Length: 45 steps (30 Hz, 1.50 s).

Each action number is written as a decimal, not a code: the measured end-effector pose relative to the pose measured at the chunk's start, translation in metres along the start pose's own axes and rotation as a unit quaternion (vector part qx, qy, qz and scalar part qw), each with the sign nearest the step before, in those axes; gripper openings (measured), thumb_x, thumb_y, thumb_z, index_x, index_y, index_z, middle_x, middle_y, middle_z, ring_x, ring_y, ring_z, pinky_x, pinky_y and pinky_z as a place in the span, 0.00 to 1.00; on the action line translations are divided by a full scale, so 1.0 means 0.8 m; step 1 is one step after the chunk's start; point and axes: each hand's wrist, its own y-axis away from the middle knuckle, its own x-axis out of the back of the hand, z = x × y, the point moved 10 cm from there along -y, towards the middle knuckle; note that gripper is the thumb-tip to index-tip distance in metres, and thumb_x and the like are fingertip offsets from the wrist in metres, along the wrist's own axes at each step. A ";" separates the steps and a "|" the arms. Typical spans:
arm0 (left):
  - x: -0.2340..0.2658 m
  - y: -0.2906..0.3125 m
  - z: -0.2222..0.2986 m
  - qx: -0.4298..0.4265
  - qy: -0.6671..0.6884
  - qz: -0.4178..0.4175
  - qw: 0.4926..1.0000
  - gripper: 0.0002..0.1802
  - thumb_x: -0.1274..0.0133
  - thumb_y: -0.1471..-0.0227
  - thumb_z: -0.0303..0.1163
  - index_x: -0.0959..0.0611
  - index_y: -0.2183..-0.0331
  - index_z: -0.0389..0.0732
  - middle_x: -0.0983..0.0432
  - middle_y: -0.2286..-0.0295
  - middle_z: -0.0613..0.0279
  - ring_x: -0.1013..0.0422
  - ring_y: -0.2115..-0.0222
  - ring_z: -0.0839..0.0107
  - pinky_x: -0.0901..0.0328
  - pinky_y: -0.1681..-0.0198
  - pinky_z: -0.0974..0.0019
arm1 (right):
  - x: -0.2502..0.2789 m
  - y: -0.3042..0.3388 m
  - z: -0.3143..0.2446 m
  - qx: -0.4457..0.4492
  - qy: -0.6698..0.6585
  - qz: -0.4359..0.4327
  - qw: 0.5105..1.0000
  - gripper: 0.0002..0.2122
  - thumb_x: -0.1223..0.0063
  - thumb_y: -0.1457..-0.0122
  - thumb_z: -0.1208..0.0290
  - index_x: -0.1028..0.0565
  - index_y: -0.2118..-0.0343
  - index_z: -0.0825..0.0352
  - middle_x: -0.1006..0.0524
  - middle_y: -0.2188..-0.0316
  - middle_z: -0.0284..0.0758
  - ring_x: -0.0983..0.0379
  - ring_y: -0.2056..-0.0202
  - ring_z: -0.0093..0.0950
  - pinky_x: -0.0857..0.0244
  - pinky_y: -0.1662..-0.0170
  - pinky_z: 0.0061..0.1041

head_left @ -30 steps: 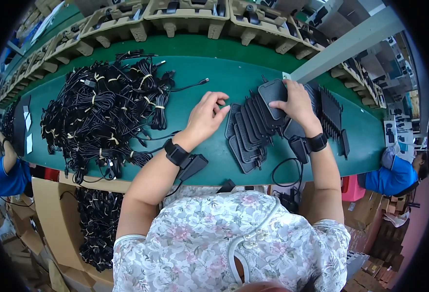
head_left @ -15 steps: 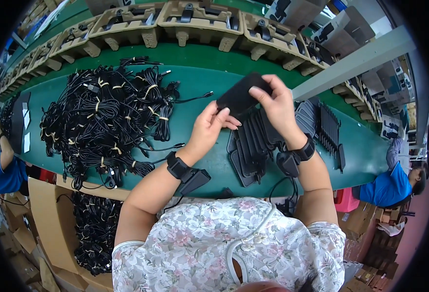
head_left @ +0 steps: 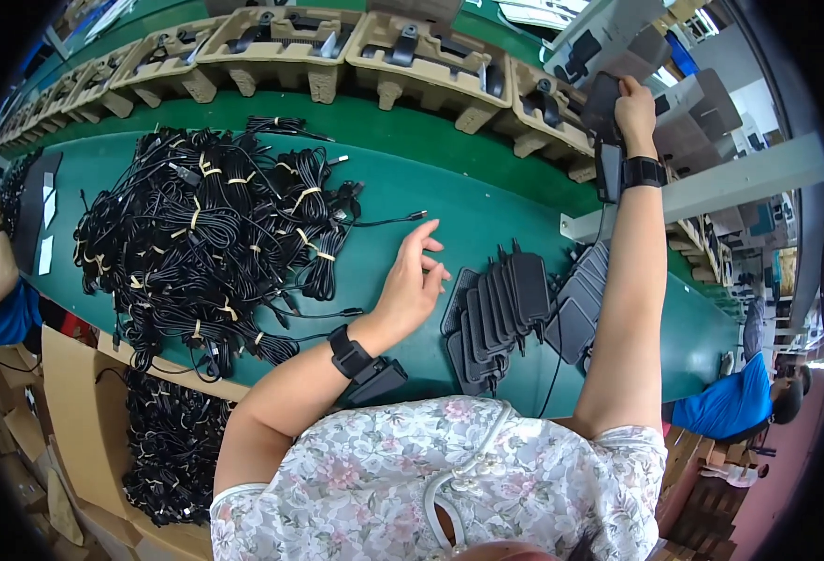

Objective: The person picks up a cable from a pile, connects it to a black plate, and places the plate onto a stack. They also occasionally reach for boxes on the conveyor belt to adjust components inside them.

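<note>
At the far right, my right hand (head_left: 635,114) is stretched out, its fingers closed on a flat black rectangular pad (head_left: 601,105). The pad is over the end of a brown moulded pulp tray (head_left: 547,129); whether it touches the tray I cannot tell. My left hand (head_left: 409,292) hovers above the green table (head_left: 374,271) with fingers loosely apart and nothing in them. To its right lies an overlapping row of similar black pads (head_left: 501,313), some with short plug-like ends. To its left is a big heap of bundled black cables (head_left: 201,224).
Several pulp trays (head_left: 276,56) holding black parts line the far side. A pale metal bar (head_left: 748,179) juts in at the right. More pads (head_left: 575,318) lie beside my right forearm. A cardboard box (head_left: 80,411) of cables stands lower left. People in blue (head_left: 725,402) work at both sides.
My right hand has carried the pad away from my left hand, forward and right to the trays. My left hand has let go of it and stays over the table.
</note>
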 end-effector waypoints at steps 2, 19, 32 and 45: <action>0.001 0.002 0.000 0.004 -0.001 -0.002 1.000 0.27 0.61 0.50 0.16 0.43 0.47 0.41 0.41 0.61 0.55 0.31 0.72 0.72 0.32 0.72 0.71 | -0.025 -0.008 0.025 -0.004 -0.039 -0.013 0.999 0.10 0.58 0.45 0.68 0.25 0.62 0.57 0.26 0.66 0.46 0.31 0.61 0.45 0.37 0.61 0.37; -0.002 0.006 0.000 -0.032 -0.083 0.005 0.996 0.25 0.60 0.52 0.14 0.38 0.51 0.40 0.40 0.62 0.56 0.31 0.70 0.70 0.32 0.67 0.69 | -0.011 0.078 -0.113 0.110 0.083 0.061 0.989 0.09 0.53 0.45 0.66 0.26 0.64 0.62 0.26 0.65 0.40 0.31 0.61 0.37 0.37 0.59 0.32; -0.022 -0.004 -0.031 -0.097 -0.053 -0.039 0.993 0.15 0.57 0.48 0.28 0.29 0.57 0.39 0.34 0.56 0.50 0.33 0.60 0.58 0.38 0.58 0.59 | 0.079 0.376 -0.509 0.642 -0.212 -0.257 0.691 0.12 0.47 0.56 0.73 0.26 0.65 0.60 0.27 0.69 0.29 0.34 0.60 0.27 0.42 0.57 0.22; -0.019 0.052 0.122 -0.330 -0.186 -0.083 0.922 0.16 0.46 0.56 0.30 0.25 0.62 0.40 0.29 0.64 0.56 0.31 0.67 0.61 0.35 0.62 0.62 | 0.102 0.267 -0.356 0.206 -0.445 -0.380 0.785 0.08 0.49 0.49 0.76 0.27 0.66 0.68 0.29 0.70 0.37 0.34 0.64 0.31 0.40 0.59 0.25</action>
